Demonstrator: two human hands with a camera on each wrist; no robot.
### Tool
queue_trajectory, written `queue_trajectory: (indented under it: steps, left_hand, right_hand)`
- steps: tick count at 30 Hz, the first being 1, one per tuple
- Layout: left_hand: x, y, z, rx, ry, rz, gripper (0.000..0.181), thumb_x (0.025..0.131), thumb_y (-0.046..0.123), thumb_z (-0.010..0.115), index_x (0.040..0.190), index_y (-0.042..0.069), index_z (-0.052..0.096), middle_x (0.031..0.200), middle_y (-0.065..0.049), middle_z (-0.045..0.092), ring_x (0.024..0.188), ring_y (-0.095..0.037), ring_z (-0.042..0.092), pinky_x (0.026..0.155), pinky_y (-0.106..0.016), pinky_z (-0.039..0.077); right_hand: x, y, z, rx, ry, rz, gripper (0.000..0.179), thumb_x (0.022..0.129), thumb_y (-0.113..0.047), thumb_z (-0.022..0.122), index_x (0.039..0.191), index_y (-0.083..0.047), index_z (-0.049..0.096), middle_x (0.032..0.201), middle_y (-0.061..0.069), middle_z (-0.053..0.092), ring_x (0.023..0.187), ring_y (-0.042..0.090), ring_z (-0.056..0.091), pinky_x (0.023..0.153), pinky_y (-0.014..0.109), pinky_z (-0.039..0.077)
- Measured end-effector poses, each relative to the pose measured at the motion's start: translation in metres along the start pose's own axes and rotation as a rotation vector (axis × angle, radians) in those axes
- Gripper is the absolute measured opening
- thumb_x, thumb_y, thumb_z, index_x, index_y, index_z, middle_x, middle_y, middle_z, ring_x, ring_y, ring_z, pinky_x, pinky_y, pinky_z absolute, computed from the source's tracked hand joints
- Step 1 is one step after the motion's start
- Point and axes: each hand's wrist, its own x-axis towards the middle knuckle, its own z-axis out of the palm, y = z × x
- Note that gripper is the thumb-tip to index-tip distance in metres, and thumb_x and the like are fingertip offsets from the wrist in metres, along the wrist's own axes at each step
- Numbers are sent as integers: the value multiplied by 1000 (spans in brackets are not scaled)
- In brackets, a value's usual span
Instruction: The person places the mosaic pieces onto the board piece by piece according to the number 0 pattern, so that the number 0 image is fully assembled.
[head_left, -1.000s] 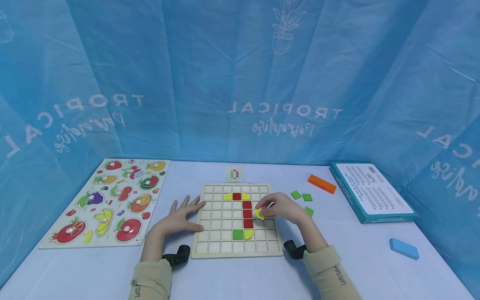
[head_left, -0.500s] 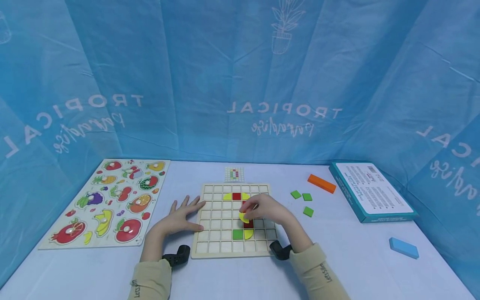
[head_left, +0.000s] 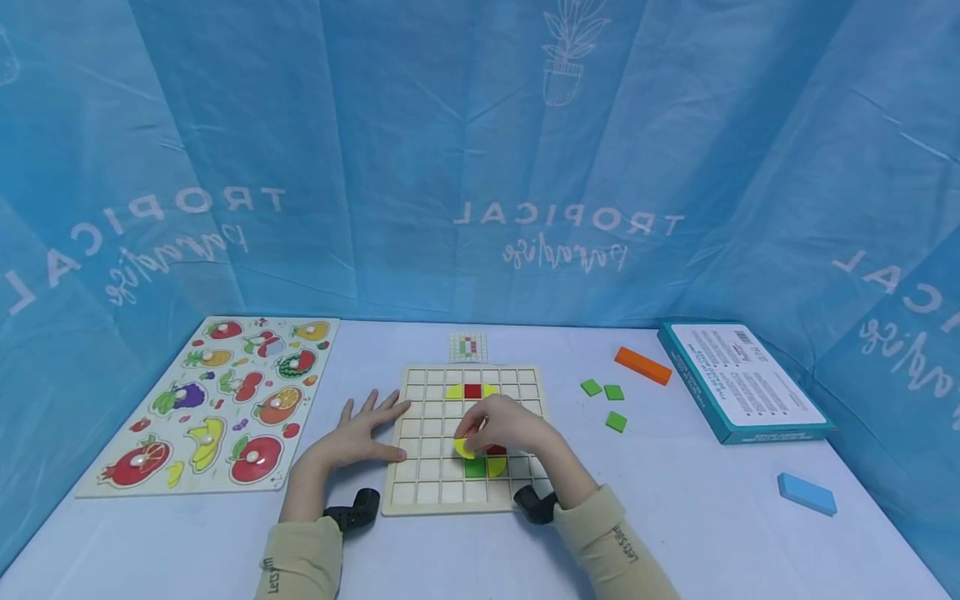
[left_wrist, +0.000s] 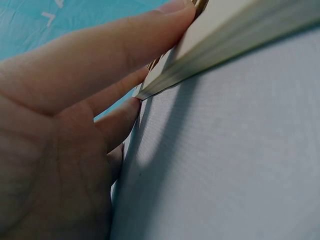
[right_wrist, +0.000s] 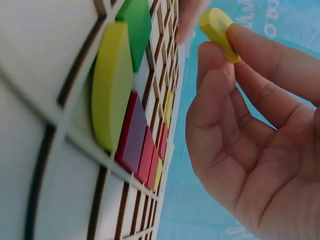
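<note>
Far side: a blue fabric drape hangs in loose vertical folds, its lower part meeting the far edge of the tabletop.
Left and right: the drape angles nearer along both sides.
Lettering: pale, mirror-reversed "TROPICAL paradise" print at far middle, repeated at left and, cut off by the view's edge, at right.
Drawing: a pale outlined potted plant, high on the drape, right of middle.
Tabletop: covered in white cloth.
Light: soft on the cloth; darker bands and bright streaks mark the drape at right.
</note>
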Motion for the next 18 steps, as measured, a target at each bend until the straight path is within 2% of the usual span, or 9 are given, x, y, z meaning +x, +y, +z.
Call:
queue_trajectory:
  steps: [9,18]
  left_hand:
    - [1,-1,0,-7,-8,-5,86,71,37,74,143,9,35,152,-17,16,140,-39,-7,109,-55,-16]
    - [-2,3,-2,-5,-8,-6,86,71,36,74,143,9,35,152,-17,16,139,-40,-6,108,-56,-15]
  right_hand:
    - [5,-2,11,-36,-12,13,8,78,-6,69,77,-14,70,66,-2,59,60,12,51,55,22,44]
    - [8,-5,19,-116,-15,24,9,78,-9,71,74,-17,69,69,-5,62,65,11,53,60,24,45]
